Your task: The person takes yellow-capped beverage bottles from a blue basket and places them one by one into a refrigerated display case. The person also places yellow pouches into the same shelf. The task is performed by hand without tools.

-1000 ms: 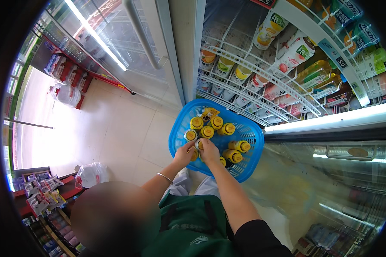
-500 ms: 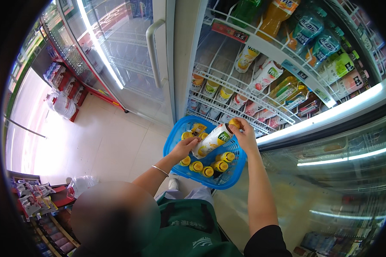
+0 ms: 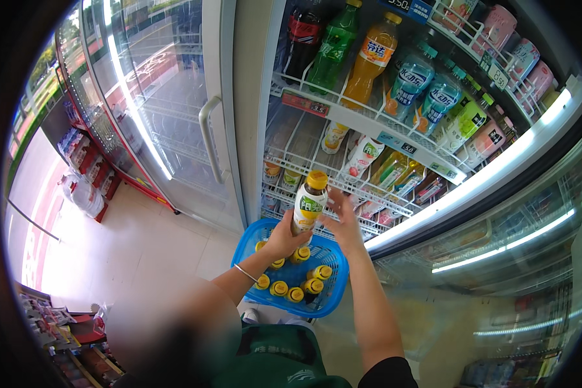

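My left hand (image 3: 284, 238) is closed round the lower part of a white drink bottle (image 3: 309, 205) with a yellow cap and a green and yellow label. The bottle stands nearly upright above the far side of a blue plastic basket (image 3: 324, 306). Just right of the bottle, my right hand (image 3: 344, 223) has its fingers apart and slightly blurred, holding nothing. Several yellow-capped bottles (image 3: 279, 288) stand inside the basket, mostly along its near and right sides.
Ahead is an open drinks fridge with wire shelves (image 3: 362, 184). Its upper shelf holds an orange soda bottle (image 3: 372, 55), a green bottle (image 3: 334, 48) and blue-labelled bottles (image 3: 410, 81). A glass door (image 3: 446, 310) stands at the right; another door with a handle (image 3: 210, 139) is at the left.
My right hand has let go of the bottle's cap. My left hand has tipped the bottle from slanting to nearly upright. The view has shifted, showing more of the upper shelf.
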A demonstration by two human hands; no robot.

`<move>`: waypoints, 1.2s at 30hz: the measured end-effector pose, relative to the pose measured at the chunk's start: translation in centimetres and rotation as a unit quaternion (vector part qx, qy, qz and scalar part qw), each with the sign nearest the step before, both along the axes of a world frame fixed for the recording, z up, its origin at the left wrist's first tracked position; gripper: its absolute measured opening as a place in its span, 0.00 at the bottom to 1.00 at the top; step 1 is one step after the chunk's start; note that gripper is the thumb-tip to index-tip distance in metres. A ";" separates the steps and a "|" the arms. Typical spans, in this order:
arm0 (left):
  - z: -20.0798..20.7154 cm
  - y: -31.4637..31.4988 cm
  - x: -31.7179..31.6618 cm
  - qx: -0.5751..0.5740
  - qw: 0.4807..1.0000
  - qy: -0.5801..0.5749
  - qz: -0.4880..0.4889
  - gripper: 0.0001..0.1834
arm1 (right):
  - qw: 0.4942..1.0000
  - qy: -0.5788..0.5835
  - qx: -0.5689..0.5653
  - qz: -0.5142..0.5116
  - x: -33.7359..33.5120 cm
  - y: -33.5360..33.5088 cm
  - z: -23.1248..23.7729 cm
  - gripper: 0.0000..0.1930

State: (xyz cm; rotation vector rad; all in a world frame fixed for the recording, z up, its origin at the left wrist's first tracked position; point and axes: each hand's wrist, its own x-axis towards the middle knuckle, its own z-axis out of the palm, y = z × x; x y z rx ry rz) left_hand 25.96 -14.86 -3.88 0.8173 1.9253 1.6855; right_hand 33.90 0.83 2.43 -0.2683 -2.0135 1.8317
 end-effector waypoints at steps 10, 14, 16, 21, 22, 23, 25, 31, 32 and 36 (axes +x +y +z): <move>6.5 7.9 -7.7 0.088 0.949 0.301 0.042 0.50 | 0.927 0.104 0.311 -0.184 -7.6 3.5 -0.4 0.21; 3.8 9.7 -12.5 -0.212 0.929 0.300 0.047 0.53 | 0.931 0.072 0.288 -0.214 -12.2 5.8 0.1 0.33; 2.8 10.3 -13.5 -0.316 0.886 0.339 -0.003 0.53 | 0.927 0.044 0.285 -0.239 -13.7 6.8 -0.5 0.33; 3.1 10.1 -13.2 -0.346 0.864 0.363 -0.039 0.51 | 0.928 -0.010 0.285 -0.241 -16.3 7.2 -1.3 0.36; 3.1 9.9 -13.2 -0.334 0.868 0.364 -0.040 0.51 | 0.931 -0.037 0.266 -0.247 -16.7 7.3 -1.7 0.36; 3.3 10.0 -13.3 -0.337 0.866 0.366 -0.041 0.50 | 0.933 -0.062 0.248 -0.254 -17.1 7.4 -1.6 0.36; 3.7 9.9 -13.4 -0.346 0.865 0.360 -0.048 0.51 | 0.931 -0.088 0.220 -0.277 -17.6 7.4 -1.6 0.35; 2.9 9.6 -13.5 -0.340 0.862 0.373 -0.047 0.52 | 0.907 -0.088 0.255 -0.322 -18.9 7.4 -1.4 0.30; 2.9 9.9 -13.6 -0.333 0.862 0.380 -0.049 0.53 | 0.902 -0.086 0.262 -0.333 -19.2 7.8 -1.9 0.30; 2.4 10.4 -14.1 -0.319 0.857 0.397 -0.076 0.49 | 0.917 -0.135 0.235 -0.293 -18.3 8.7 -2.9 0.37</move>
